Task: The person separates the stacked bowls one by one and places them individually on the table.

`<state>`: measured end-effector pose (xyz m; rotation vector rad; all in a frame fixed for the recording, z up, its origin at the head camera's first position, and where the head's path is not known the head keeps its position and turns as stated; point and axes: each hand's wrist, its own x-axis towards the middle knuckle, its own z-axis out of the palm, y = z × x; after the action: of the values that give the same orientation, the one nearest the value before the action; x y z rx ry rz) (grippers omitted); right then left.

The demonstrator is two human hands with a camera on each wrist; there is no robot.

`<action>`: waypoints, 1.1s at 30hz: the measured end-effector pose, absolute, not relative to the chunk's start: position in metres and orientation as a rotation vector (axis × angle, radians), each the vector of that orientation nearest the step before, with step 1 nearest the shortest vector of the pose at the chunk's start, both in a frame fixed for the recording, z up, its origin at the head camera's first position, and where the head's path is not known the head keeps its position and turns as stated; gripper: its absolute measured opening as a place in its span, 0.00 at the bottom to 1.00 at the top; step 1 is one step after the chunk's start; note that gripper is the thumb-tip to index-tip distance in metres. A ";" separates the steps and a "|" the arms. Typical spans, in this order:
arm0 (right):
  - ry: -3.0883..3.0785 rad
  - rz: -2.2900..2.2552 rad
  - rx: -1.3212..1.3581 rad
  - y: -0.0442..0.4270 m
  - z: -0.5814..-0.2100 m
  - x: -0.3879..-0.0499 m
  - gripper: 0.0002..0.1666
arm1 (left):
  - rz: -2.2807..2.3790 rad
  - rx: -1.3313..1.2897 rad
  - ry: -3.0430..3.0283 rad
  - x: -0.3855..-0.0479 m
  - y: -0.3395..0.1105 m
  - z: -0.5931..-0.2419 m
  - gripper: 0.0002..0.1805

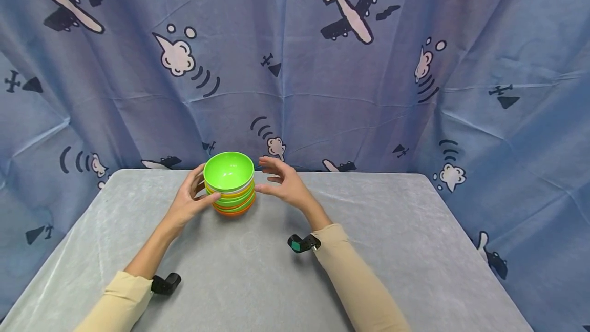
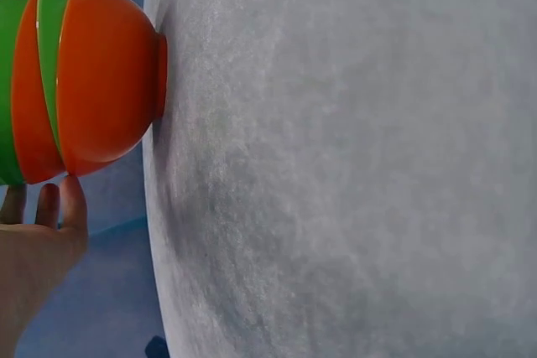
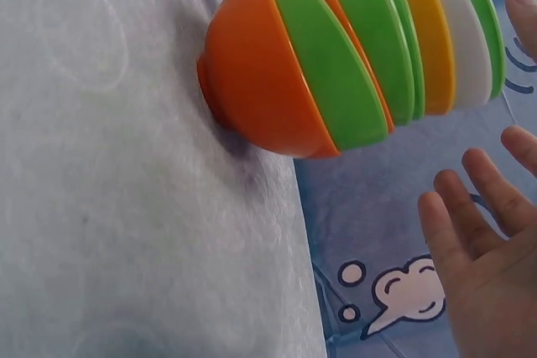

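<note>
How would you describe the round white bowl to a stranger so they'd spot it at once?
Near the far edge of the pale grey table stands a stack of round, coloured bowls. The round white bowl is second from the top, between a bright green bowl and a yellow bowl. It is the only white one; the others are green, yellow or orange.

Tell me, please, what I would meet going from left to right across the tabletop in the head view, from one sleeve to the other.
Left sleeve, left hand, stack of bowls, right hand, right sleeve.
</note>
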<state>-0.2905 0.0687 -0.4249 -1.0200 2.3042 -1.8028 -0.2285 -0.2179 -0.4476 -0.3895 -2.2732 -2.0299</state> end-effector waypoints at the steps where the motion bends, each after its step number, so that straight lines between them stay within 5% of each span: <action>1: 2.305 -1.790 -1.016 0.067 -0.424 -0.291 0.44 | -2.028 -0.390 -2.273 -0.229 -0.218 -0.448 0.46; 20: 2.163 -1.745 -1.082 0.035 -0.395 -0.283 0.51 | -1.982 -0.388 -2.296 -0.233 -0.213 -0.446 0.46; 33: 2.206 -1.670 -1.051 0.024 -0.417 -0.307 0.58 | -1.967 -0.420 -2.287 -0.234 -0.213 -0.448 0.45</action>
<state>-0.3068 0.0245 -0.4174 -1.0515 2.2064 -1.6697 -0.2340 -0.2127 -0.4475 -0.4198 -2.2872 -1.9666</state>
